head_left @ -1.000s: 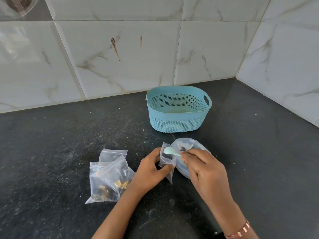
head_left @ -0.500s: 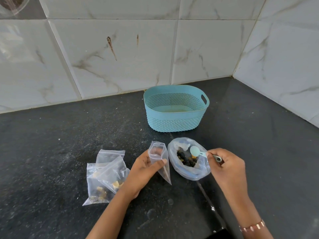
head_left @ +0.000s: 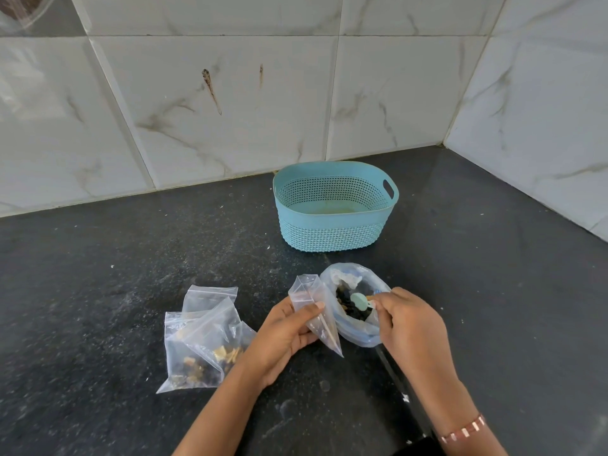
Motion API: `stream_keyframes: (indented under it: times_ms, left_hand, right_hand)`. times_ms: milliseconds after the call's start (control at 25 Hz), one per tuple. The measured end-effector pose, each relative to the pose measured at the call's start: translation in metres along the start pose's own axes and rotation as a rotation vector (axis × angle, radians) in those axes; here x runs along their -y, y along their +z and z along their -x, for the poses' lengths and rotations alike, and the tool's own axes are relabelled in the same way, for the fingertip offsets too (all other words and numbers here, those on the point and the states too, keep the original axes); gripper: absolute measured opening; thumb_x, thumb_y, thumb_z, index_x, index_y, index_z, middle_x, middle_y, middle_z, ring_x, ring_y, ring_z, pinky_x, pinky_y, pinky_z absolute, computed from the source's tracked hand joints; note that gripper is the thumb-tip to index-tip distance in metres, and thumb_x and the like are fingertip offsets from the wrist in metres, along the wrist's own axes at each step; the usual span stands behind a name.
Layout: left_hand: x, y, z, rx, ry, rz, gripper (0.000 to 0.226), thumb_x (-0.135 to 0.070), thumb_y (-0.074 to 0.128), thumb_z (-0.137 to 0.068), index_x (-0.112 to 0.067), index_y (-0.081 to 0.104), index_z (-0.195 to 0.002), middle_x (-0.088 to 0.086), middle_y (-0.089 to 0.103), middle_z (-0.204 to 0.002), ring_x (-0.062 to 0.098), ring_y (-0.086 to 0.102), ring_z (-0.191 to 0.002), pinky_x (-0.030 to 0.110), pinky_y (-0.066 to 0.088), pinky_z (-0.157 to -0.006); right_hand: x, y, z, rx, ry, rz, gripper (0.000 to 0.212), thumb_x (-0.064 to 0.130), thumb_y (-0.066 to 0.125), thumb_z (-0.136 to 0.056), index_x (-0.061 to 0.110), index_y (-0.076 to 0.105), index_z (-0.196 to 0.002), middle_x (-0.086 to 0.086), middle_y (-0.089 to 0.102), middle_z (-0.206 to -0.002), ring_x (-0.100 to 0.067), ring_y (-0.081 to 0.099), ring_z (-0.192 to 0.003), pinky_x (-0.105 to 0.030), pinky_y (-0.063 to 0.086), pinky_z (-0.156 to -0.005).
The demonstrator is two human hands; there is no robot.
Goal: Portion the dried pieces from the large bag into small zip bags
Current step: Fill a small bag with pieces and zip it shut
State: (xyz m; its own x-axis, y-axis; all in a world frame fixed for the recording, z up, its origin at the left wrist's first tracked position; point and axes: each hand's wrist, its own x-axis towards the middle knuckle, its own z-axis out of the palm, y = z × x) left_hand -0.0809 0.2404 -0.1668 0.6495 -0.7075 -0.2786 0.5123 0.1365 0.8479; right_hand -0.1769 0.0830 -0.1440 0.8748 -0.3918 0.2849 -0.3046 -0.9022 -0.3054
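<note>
Large bag [head_left: 357, 332] on dark counter [head_left: 98, 291], mouth open, dark dried pieces [head_left: 348, 307] inside. Mint scoop [head_left: 359, 301] dipped among pieces, handle pinched by right hand [head_left: 411, 327], fingers curled. Small zip bag [head_left: 314, 311] just left, touching large bag, held tilted, pinched between thumb and fingers of left hand [head_left: 283, 340]. Filled zip bags [head_left: 200, 343] heaped further left, near left wrist. Blue basket [head_left: 332, 232] behind, apart. Open counter left and right; tiled walls meet at far right corner.
</note>
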Motion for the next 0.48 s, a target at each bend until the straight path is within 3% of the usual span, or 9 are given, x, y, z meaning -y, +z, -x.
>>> stream_keyframes:
  times_ms: [80,160,240,360,480]
  left_hand:
    - [0.0,0.001,-0.001,0.006,-0.012,0.025,0.044,-0.019,0.062,-0.074,-0.004,0.058,-0.116,0.019,0.069,-0.108,0.026,0.067,-0.095,0.038,0.056,-0.086]
    - [0.0,0.002,-0.002,0.015,-0.017,0.041,0.043,-0.018,0.062,-0.075,-0.004,0.059,-0.115,0.019,0.068,-0.108,0.026,0.067,-0.095,0.039,0.055,-0.087]
    - [0.001,0.004,-0.002,0.006,-0.008,0.079,0.041,-0.018,0.061,-0.076,-0.005,0.059,-0.114,0.019,0.068,-0.109,0.026,0.067,-0.096,0.039,0.055,-0.088]
    - [0.002,0.009,-0.002,0.0,0.025,0.146,0.031,-0.017,0.058,-0.076,-0.009,0.065,-0.106,0.015,0.071,-0.104,0.023,0.069,-0.093,0.035,0.056,-0.085]
    - [-0.001,0.017,-0.005,0.025,0.064,0.135,0.029,-0.018,0.057,-0.077,-0.012,0.065,-0.104,0.01,0.073,-0.099,0.02,0.069,-0.091,0.034,0.056,-0.084]
  right_hand:
    - [0.002,-0.004,0.0,0.0,-0.028,0.071,0.022,0.002,0.083,-0.056,0.014,0.064,-0.059,0.011,0.033,-0.055,-0.008,0.034,-0.043,-0.011,0.016,-0.04]
    - [0.003,-0.001,0.0,0.021,-0.047,0.053,0.022,0.003,0.084,-0.055,0.014,0.065,-0.059,0.011,0.034,-0.055,-0.007,0.033,-0.043,-0.007,0.011,-0.043]
    - [0.003,0.002,0.001,0.044,-0.003,-0.038,0.008,0.007,0.074,-0.073,0.014,0.071,-0.074,0.006,0.053,-0.06,-0.009,0.046,-0.048,-0.011,0.027,-0.044]
    - [0.005,0.001,-0.006,0.166,0.151,-0.101,0.021,0.018,0.052,-0.091,0.019,0.068,-0.105,0.001,0.066,-0.09,-0.01,0.054,-0.065,-0.018,0.044,-0.064]
    - [0.011,0.0,-0.007,0.158,0.243,-0.145,0.022,0.018,0.049,-0.092,0.018,0.068,-0.104,-0.001,0.068,-0.094,-0.009,0.057,-0.068,-0.021,0.048,-0.07]
